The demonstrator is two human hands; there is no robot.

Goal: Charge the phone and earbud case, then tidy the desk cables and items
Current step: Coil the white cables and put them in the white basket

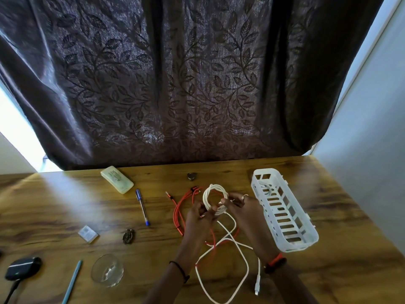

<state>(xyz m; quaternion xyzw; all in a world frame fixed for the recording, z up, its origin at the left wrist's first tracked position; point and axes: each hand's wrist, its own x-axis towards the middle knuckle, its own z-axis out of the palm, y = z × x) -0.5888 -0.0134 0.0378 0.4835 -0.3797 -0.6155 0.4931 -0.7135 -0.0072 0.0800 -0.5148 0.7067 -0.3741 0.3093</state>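
The tabletop [54, 216] carries the whole job, and most of it is still untidied. The white slotted basket [285, 210] stands at the right edge and already holds what looks like one coiled white cable at its far end, so tidying appears to be under way. The white cable [215, 197] is the item in work: part of it is wound into a coil held above the tabletop centre, and the rest trails in loose loops toward the near edge, ending in a free plug. The right hand [243, 212] pinches the right side of the coil with fingers closed on it; the left hand [200, 218] grips the coil's lower left in the same way. The red cable [182, 212] lies loose beneath, not yet wound. The earbud case [23, 267], at the near left, sits with a dark lead attached, so its charging step looks done. No phone is in view; its state cannot be judged. Two pens, a glass dish and small items await clearing.
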